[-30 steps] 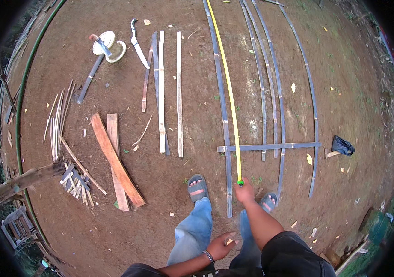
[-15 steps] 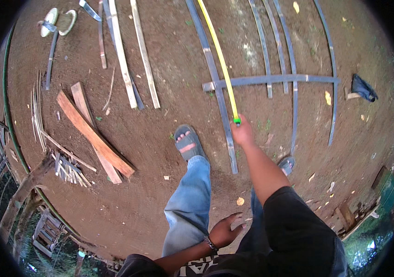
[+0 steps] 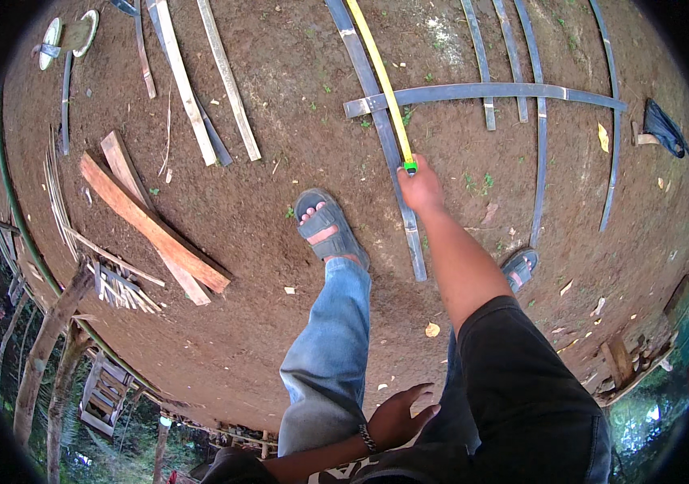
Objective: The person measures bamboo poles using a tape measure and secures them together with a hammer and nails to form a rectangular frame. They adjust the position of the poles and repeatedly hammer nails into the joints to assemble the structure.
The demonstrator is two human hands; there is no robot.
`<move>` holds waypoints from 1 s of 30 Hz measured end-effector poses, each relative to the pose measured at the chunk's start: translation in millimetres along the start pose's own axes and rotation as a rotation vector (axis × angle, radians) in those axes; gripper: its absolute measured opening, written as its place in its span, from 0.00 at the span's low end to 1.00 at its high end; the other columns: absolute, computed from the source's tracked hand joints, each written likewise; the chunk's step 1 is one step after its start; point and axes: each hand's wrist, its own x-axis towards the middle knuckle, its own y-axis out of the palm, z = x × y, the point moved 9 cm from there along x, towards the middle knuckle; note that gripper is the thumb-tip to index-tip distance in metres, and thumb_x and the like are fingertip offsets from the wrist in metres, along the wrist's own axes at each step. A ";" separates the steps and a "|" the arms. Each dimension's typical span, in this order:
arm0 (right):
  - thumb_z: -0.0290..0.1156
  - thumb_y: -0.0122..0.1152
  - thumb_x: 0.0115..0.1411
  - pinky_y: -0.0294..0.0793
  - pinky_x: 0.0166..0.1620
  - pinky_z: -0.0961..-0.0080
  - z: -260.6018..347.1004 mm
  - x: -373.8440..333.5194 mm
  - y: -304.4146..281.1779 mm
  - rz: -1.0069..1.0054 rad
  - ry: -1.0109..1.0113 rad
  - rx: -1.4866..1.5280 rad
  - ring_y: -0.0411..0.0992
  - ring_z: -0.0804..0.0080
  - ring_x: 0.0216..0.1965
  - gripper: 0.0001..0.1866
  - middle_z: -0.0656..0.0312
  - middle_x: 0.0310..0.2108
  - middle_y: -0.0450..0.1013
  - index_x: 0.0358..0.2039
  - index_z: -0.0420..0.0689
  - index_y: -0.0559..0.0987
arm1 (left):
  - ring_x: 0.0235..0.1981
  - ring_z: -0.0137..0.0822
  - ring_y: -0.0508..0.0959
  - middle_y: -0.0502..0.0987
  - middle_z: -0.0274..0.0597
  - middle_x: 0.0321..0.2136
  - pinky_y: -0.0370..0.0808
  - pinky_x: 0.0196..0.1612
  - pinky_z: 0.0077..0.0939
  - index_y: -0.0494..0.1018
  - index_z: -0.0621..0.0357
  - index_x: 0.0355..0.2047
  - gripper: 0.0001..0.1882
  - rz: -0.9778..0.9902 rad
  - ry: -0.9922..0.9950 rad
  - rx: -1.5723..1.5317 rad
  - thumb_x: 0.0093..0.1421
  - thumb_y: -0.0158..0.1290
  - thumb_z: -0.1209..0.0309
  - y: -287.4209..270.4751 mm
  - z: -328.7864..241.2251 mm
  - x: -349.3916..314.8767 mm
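Note:
My right hand (image 3: 421, 187) grips the green case of a tape measure (image 3: 387, 89), its yellow blade pulled out and running away past the top edge. The blade lies beside a long dark slat (image 3: 364, 68) on the ground. A dark crosspiece (image 3: 505, 91) crosses that slat and several thinner dark slats to the right, making a frame-like grid. My left hand (image 3: 397, 418), with a bracelet at the wrist, hangs near my thighs. It holds nothing and its fingers are apart.
Two reddish-brown boards (image 3: 155, 222) lie crossed at left, near a pile of thin sticks (image 3: 122, 289). Pale slats (image 3: 227, 81) lie at the upper left. A dark cloth-like thing (image 3: 664, 129) with a wooden piece rests at far right. My sandaled foot (image 3: 330, 226) stands left of the long slat.
My right hand and the tape measure have moved slightly farther away along the long slat. The whole view has shifted a little. My left hand stays by my thighs.

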 end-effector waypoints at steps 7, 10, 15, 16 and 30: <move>0.46 0.58 0.60 0.70 0.56 0.54 -0.6 1.4 2.4 0.005 0.012 -0.013 0.71 0.45 0.54 0.29 0.45 0.53 0.73 0.60 0.51 0.68 | 0.52 0.48 0.78 0.79 0.49 0.49 0.73 0.55 0.39 0.67 0.57 0.58 0.28 0.004 0.008 0.018 0.63 0.56 0.56 -0.6 3.6 -1.3; 0.46 0.58 0.60 0.70 0.56 0.54 -0.2 1.7 4.5 0.002 0.011 -0.032 0.71 0.46 0.54 0.29 0.45 0.53 0.73 0.60 0.51 0.68 | 0.53 0.48 0.77 0.77 0.50 0.51 0.73 0.56 0.39 0.68 0.59 0.58 0.27 0.025 -0.011 0.019 0.64 0.56 0.57 -1.4 0.7 -1.4; 0.46 0.57 0.61 0.71 0.56 0.54 1.5 1.2 7.8 0.032 0.025 -0.033 0.72 0.48 0.54 0.28 0.46 0.53 0.73 0.59 0.51 0.67 | 0.50 0.47 0.79 0.80 0.46 0.47 0.74 0.53 0.37 0.68 0.55 0.59 0.28 -0.018 0.042 0.027 0.63 0.55 0.53 -2.1 3.6 -1.3; 0.46 0.57 0.61 0.71 0.56 0.55 1.7 0.9 7.5 0.032 0.026 -0.035 0.72 0.48 0.54 0.28 0.46 0.53 0.73 0.59 0.51 0.67 | 0.50 0.47 0.79 0.80 0.46 0.47 0.74 0.53 0.37 0.68 0.55 0.59 0.28 -0.007 0.036 0.016 0.63 0.55 0.53 -1.5 4.2 -1.1; 0.46 0.57 0.61 0.71 0.56 0.55 2.0 0.9 6.6 0.036 0.033 -0.042 0.71 0.49 0.55 0.27 0.48 0.54 0.72 0.59 0.51 0.67 | 0.50 0.47 0.79 0.80 0.47 0.48 0.74 0.54 0.38 0.68 0.57 0.58 0.28 -0.025 0.071 0.032 0.64 0.54 0.53 2.9 6.7 -0.1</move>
